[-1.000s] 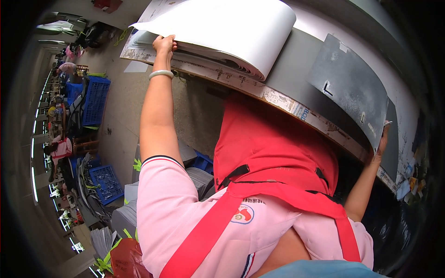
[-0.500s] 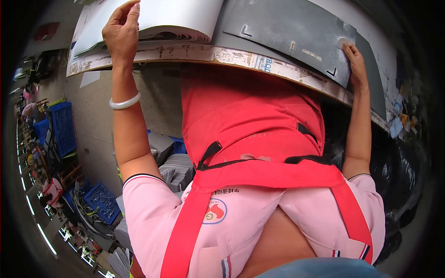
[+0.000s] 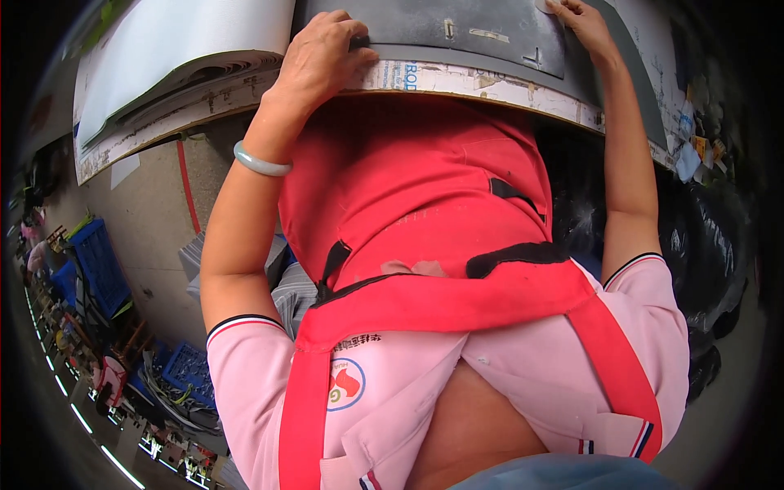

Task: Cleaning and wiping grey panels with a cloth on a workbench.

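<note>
A flat dark grey plate (image 3: 416, 24) with small L-shaped and bar-shaped marks lies on a grey sheet (image 3: 588, 90) on the worktable. My left hand (image 3: 322, 61), with a pale bangle at the wrist, is curled at the plate's near left corner, thumb and fingers closing on its edge. My right hand (image 3: 586, 28) reaches to the plate's right end, its fingertips pinching a small round white knob (image 3: 543, 6) there. Beyond the top of the picture the rest of the plate is cut off.
Left of the plate a thick stack of large white sheets (image 3: 188, 37) curls up along its near edge. The table edge (image 3: 465, 82) runs close to my red apron. Black plastic bags (image 3: 702, 253) stand at right, blue crates (image 3: 98, 265) on the floor at left.
My left hand has come down from above the white sheets, moving right to the plate's left corner. The plate now lies flatter on the grey sheet. My right hand stays at the white knob.
</note>
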A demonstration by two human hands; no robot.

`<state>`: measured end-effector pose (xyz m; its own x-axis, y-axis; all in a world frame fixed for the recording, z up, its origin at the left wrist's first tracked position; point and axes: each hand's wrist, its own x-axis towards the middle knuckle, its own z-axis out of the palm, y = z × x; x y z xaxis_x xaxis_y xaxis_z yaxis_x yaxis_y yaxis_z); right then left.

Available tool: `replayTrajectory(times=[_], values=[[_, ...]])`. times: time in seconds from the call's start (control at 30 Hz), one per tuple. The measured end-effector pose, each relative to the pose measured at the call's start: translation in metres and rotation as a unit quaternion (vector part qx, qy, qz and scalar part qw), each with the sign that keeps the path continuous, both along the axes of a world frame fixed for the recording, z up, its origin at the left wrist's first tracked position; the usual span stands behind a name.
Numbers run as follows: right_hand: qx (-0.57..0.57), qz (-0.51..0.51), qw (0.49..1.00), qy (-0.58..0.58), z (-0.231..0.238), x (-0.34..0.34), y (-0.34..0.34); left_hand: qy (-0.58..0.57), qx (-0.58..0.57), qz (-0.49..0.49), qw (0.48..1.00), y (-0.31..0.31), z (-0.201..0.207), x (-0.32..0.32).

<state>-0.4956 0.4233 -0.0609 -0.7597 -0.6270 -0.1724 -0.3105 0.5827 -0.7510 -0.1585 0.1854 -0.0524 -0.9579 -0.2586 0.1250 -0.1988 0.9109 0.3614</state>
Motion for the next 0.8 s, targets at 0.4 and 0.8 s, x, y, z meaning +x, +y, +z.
replayTrajectory(times=[0.4,0.8], values=[[-0.031,0.033,0.999,-0.015,-0.008,0.006,0.003,0.064,-0.01,0.002,0.998,0.006,-0.01,0.017],[0.008,0.025,0.999,0.036,-0.002,0.021,0.003,0.084,-0.071,-0.011,0.994,0.004,-0.014,0.023]])
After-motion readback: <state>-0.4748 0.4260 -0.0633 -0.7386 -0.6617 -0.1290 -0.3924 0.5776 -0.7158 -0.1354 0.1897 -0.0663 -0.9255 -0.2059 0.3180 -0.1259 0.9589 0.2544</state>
